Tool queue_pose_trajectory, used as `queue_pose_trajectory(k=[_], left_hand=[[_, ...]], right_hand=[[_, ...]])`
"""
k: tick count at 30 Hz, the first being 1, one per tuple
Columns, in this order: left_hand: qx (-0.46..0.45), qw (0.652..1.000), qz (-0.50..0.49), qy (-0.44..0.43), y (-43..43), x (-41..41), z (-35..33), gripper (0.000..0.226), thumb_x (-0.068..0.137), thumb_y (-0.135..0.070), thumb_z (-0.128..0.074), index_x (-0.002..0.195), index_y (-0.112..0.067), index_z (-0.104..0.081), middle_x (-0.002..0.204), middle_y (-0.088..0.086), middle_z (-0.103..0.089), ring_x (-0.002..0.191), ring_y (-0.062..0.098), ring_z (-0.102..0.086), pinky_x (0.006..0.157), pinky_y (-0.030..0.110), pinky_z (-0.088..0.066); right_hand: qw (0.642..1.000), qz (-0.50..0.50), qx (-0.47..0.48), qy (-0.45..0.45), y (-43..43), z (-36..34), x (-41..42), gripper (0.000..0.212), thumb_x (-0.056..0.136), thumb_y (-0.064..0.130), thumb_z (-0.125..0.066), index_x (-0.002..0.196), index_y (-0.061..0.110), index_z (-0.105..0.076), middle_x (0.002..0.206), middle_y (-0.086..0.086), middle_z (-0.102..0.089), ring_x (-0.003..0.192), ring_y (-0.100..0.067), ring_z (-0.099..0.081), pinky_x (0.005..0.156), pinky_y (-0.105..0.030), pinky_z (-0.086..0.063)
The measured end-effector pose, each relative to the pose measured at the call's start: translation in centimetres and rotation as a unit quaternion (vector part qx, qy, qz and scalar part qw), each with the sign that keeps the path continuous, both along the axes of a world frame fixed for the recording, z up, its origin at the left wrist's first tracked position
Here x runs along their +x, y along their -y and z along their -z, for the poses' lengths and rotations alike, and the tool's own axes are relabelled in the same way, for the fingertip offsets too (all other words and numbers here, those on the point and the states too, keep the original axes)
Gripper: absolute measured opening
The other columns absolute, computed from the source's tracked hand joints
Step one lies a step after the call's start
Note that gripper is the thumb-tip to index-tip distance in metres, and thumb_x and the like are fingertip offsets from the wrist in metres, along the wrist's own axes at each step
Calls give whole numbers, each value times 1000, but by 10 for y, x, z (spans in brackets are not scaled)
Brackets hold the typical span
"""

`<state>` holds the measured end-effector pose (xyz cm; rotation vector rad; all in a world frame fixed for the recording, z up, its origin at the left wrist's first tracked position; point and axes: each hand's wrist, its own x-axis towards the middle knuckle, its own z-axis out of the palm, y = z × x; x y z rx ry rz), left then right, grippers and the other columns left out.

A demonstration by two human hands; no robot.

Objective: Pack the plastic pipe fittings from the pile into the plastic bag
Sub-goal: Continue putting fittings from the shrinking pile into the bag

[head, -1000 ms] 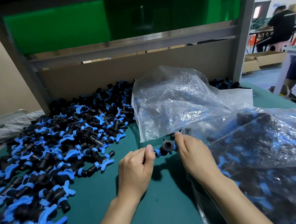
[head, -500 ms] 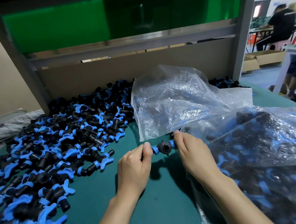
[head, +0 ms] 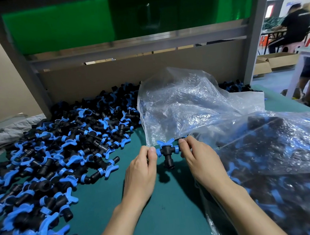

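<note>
A black T-shaped pipe fitting with blue rings and a blue wing handle (head: pixel 167 151) hangs just above the green table between my hands. My left hand (head: pixel 141 173) pinches its left end and my right hand (head: pixel 200 160) pinches its right end; its stem points down. A large pile of the same black and blue fittings (head: pixel 58 156) covers the table's left side. A crumpled clear plastic bag (head: pixel 187 106) stands just behind the held fitting. A second clear bag (head: pixel 281 161) on the right is full of fittings.
The green table top (head: pixel 160 212) runs between pile and bags. A cardboard back panel (head: pixel 126 74) and grey metal frame posts (head: pixel 254 30) close off the far side. A seated person (head: pixel 293 24) and cardboard boxes (head: pixel 278 62) are at the far right.
The fitting has been turned between my hands: its open stem faced the camera before and now points down, with the blue wing handle on top. Both hands moved slightly forward toward the empty bag.
</note>
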<state>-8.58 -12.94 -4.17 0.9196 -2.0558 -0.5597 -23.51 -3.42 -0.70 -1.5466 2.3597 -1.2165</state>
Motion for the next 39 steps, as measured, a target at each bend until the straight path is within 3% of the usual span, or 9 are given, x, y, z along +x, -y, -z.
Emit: queue_pose_trajectory(k=[3, 7, 11, 16, 21, 29, 36, 39], left_hand=[[21, 999, 18, -25, -1, -1, 0, 31, 100, -58, -27, 92, -34, -45, 70, -8, -57, 71, 19, -60, 68, 46, -51], [35, 997, 47, -58, 3, -3, 2, 15, 100, -51, -35, 108, -48, -48, 93, -23, -62, 86, 3, -61, 75, 20, -45], [31, 995, 58, -71, 4, -4, 3, 17, 100, -36, -42, 107, -51, -46, 106, -31, -58, 95, -1, -58, 76, 8, -39], [5, 995, 67, -76, 4, -4, 4, 23, 98, -26, -44, 105, -48, -47, 109, -27, -57, 102, -1, -58, 80, 9, -41], [11, 996, 57, -64, 4, -4, 5, 33, 99, -14, -51, 107, -46, -46, 110, -30, -56, 96, -2, -58, 78, 12, -42], [-6, 998, 52, -40, 0, -3, -1, 38, 99, -12, -51, 104, -49, -44, 111, -31, -52, 98, -8, -54, 76, 6, -40], [-18, 998, 46, -32, -1, -4, 0, 35, 99, -14, -50, 105, -48, -44, 110, -28, -52, 97, -7, -55, 75, 21, -44], [-31, 998, 44, -38, -1, -4, 1, 25, 100, -19, -47, 111, -41, -46, 110, -25, -53, 99, -3, -56, 79, 28, -47]], right_hand=[[1000, -5, -2, 1, 0, 3, -2, 27, 104, 38, -33, 87, 25, -49, 76, 3, -66, 73, -25, -59, 71, -41, -48], [1000, -6, -18, 11, 0, 3, -2, 16, 103, 38, -41, 95, 35, -53, 80, 13, -66, 77, -14, -59, 68, -33, -45], [1000, -16, -20, 6, -1, 2, -1, 17, 102, 36, -45, 106, 33, -62, 105, 19, -65, 97, -8, -58, 87, -36, -46], [1000, -21, -5, -19, -1, 1, -2, 18, 102, 34, -48, 110, 33, -63, 110, 16, -63, 104, -9, -58, 92, -38, -46], [1000, -21, -9, -21, -1, 2, -2, 14, 99, 30, -52, 109, 33, -62, 110, 17, -63, 105, -9, -58, 93, -39, -46], [999, -21, -11, -29, 0, 3, -2, 12, 97, 28, -57, 108, 33, -60, 109, 18, -62, 100, -10, -59, 89, -39, -47], [999, -26, -13, -32, 0, 4, -2, 16, 97, 27, -56, 112, 32, -57, 111, 17, -61, 102, -10, -59, 90, -39, -47], [999, -28, -32, -14, -1, 5, 0, 25, 98, 30, -54, 121, 34, -50, 114, 17, -61, 84, -7, -54, 89, -39, -47]])
